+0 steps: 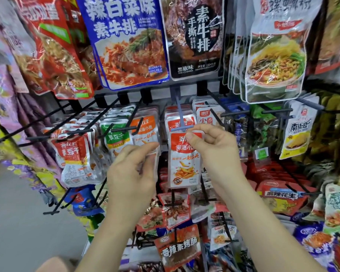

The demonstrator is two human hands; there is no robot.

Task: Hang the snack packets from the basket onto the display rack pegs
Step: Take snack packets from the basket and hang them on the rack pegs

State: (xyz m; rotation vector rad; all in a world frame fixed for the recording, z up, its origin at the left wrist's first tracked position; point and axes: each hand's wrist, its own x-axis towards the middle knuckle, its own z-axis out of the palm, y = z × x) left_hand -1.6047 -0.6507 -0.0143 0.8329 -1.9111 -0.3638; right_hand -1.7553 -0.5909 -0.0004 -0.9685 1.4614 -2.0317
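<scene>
Right hand: thumb and forefinger pinched together on the top edge of an orange-and-white snack packet. The packet hangs upright, its top at the crossbar tip of a blue-grey peg; whether its hole is over the tip cannot be told.

Left hand: just left of that packet, fingers curled round a second packet, mostly hidden behind them.

Same peg, behind: a row of matching packets already hung.

Display rack: pale back panel with black wire pegs slanting outward in tiers. Middle tier, from the left:
- red-and-white packets
- green-topped packets
- orange-topped packets
- beyond the blue-grey peg, red-labelled white packets
- far right, a yellow-and-white packet

Upper tier, large bags:
- red bags
- blue bag
- black bag
- clear noodle bags, stacked several deep

Lower tier:
- small clear packets with brown contents
- a red sausage packet
- red peanut packs

Room: smooth grey floor at lower left, beside the rack's purple-and-yellow bags.
</scene>
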